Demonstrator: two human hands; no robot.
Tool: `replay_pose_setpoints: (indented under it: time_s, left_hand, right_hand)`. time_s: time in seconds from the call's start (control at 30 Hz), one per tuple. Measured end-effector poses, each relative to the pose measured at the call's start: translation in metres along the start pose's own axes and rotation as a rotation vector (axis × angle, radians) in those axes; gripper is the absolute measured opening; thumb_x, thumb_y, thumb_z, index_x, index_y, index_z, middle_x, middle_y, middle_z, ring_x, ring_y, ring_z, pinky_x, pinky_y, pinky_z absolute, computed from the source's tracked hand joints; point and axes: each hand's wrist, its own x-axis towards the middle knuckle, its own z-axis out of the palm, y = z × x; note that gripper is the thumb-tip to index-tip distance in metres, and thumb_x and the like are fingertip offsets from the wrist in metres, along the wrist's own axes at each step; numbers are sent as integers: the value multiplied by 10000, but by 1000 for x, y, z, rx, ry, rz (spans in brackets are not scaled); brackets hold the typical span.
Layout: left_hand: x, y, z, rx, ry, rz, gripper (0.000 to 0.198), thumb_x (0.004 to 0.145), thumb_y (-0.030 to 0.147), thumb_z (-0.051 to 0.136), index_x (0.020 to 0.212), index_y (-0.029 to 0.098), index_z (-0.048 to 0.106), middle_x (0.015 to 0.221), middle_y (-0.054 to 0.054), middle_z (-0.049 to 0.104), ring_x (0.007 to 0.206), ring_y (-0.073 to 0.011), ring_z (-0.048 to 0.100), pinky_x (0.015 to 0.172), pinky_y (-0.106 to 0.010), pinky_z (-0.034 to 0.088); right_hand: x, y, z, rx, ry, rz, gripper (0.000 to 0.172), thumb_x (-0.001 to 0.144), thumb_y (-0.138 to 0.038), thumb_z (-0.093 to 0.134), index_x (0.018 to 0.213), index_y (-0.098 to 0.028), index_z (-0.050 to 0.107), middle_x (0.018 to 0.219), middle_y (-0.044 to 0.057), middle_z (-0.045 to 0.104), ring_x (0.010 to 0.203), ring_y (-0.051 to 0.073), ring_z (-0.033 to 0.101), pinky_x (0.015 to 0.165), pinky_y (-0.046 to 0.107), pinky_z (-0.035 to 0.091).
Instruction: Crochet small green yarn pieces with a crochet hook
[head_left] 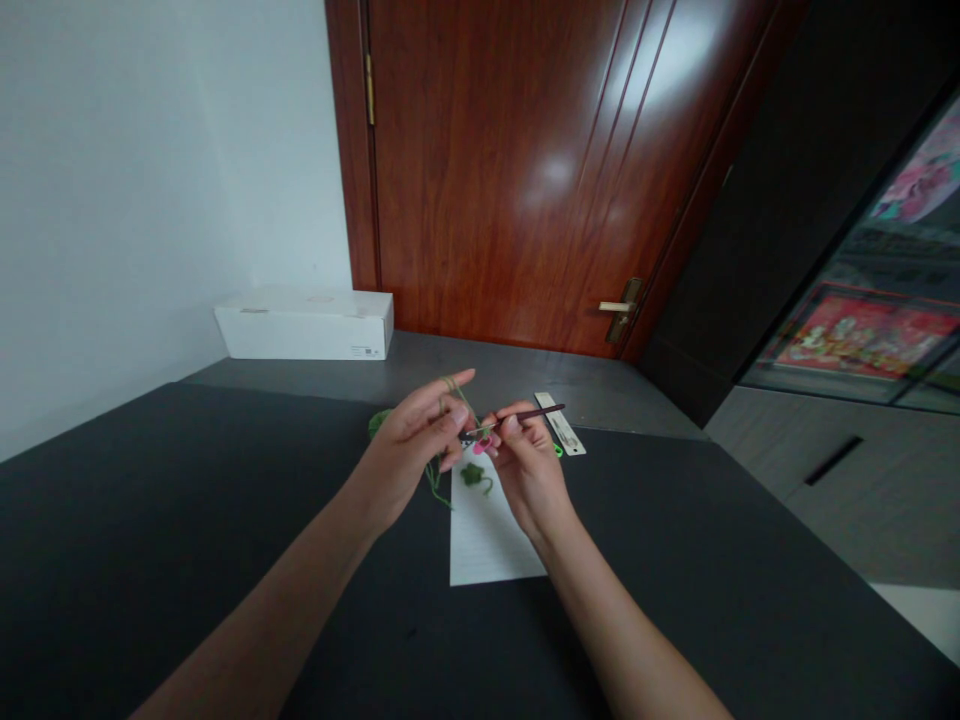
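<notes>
the left hand (pixel 409 452) and the right hand (pixel 529 470) are raised close together over a dark matte counter (pixel 150 520), curled rather than spread, and not pressed against each other. the right hand pinches a slim dark crochet hook (pixel 521 418) between thumb and fingers, much as one holds a pencil, which seems to leave its metal tip free to work. the left hand's thumb and fingers appear to pinch a small pink crocheted piece (pixel 481 446) right at that tip, while a thin green yarn strand (pixel 459 398) runs up toward the raised forefinger, probably to keep it taut and within the hook's reach (the stitches are too small to make out). a green crocheted leaf shape (pixel 471 476) lies on a sheet of white lined paper (pixel 487 540), perhaps placed there as a clean, pale surface for the work. a larger green crocheted clump (pixel 377 424) sits just past the left hand. a narrow white ruler-like strip (pixel 561 428) lies near the paper's far edge, with a tiny bright green item (pixel 558 451) beside it. further off, a white cardboard box (pixel 304 325) rests near a reddish wooden door (pixel 480 170).
</notes>
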Motion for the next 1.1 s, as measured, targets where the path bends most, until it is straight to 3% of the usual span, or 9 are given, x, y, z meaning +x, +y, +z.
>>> replay_pose_setpoints:
  time_s: [0.13, 0.33, 0.47, 0.8, 1.1]
  left_hand:
    - [-5, 6, 10, -36, 48, 24, 669, 774, 190, 753, 1387, 135, 491, 786, 6, 608, 716, -131, 582, 677, -266, 466]
    - [-7, 2, 14, -115, 60, -92, 870, 656, 152, 829, 1412, 176, 400, 861, -2, 646, 742, -143, 625, 681, -279, 509]
    - [-7, -1, 18, -131, 119, -76, 817, 675, 148, 814, 1386, 172, 413, 827, 12, 645, 667, -130, 624, 651, -278, 515]
    - [-7, 0, 17, -71, 104, -16, 591, 787, 117, 681, 1335, 129, 462, 777, 17, 637, 581, -129, 627, 599, -281, 502]
    - [-7, 1, 17, -83, 109, 11, 503, 798, 133, 692, 1267, 147, 509, 801, 9, 644, 542, -121, 601, 551, -283, 501]
  right_hand:
    - [0, 1, 0, -115, 28, -125, 175, 805, -302, 771, 852, -214, 627, 778, -18, 689, 618, 91, 530, 638, 237, 431]
    - [-5, 0, 3, -383, 118, -328, 69, 846, -215, 711, 859, -212, 644, 843, -2, 686, 728, 128, 636, 687, 269, 487]
    - [-10, -2, 8, -490, 116, -409, 36, 857, -192, 686, 845, -215, 661, 853, 7, 668, 820, 161, 667, 770, 312, 521]
    - [-10, 1, 6, -480, 153, -386, 41, 862, -195, 679, 866, -217, 645, 857, 10, 667, 678, 122, 594, 666, 283, 501]
    - [-9, 2, 4, -432, 164, -365, 44, 887, -224, 661, 893, -213, 619, 832, 5, 695, 585, 94, 543, 566, 238, 468]
